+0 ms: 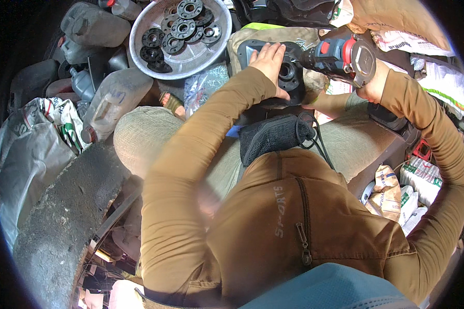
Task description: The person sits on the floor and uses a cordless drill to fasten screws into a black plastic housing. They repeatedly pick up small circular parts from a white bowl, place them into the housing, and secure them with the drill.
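Observation:
My left hand (269, 66) holds a black squarish part (250, 47) in front of my knees, fingers stretched over its face and thumb toward its near edge. A black round flanged disc (288, 73) with a central hole sits on that part, right beside my thumb and fingers. From the right, my right hand (375, 85) grips a dark blue and black cordless drill (335, 55) with red details. Its front end points left at the disc. Where the bit meets the disc is too small to tell. The drill's body partly hides my right fingers.
A pale basket (139, 44) with several black flanged discs (183, 28) stands at the far left. Plastic jugs (119, 98) and a grey sack (33, 154) crowd the left. A clear bag (207, 87) lies near my knee. Sacks (397, 23) fill the far right.

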Demonstrator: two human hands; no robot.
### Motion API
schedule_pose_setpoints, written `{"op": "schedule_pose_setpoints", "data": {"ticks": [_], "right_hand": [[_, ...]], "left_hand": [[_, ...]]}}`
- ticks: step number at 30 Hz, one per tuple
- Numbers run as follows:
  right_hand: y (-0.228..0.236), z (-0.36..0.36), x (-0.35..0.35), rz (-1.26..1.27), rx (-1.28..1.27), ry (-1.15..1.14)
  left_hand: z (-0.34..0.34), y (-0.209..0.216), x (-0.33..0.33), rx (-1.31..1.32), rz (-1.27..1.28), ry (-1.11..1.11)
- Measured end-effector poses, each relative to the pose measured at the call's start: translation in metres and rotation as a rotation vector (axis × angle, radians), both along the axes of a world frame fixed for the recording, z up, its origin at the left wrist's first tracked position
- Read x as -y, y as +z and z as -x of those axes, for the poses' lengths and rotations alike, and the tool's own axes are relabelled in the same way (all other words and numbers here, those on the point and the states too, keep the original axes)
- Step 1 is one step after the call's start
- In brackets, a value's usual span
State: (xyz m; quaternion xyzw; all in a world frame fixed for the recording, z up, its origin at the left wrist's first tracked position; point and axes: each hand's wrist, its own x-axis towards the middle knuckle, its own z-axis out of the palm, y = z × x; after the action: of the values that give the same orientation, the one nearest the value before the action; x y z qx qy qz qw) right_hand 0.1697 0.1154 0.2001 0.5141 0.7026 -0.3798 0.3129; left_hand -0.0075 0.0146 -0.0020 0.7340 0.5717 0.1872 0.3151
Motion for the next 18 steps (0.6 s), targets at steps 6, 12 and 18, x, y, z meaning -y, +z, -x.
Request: {"op": "schedule_pose_setpoints", "data": {"ticks": [6,12,18], "right_hand": [[-0.005,0.009,-0.007,0.016,0.061,0.187],[-0.013,0.02,-0.012,0.032,0.107,0.316],[-0.02,0.025,-0.016,0.046,0.135,0.404]], "left_hand": [[0.003,-0.011,0.004,0.119,-0.058,0.014],[0.005,-0.013,0.003,0.171,-0.046,0.007],[0.006,-0.014,0.001,0.184,-0.05,0.001]]}}
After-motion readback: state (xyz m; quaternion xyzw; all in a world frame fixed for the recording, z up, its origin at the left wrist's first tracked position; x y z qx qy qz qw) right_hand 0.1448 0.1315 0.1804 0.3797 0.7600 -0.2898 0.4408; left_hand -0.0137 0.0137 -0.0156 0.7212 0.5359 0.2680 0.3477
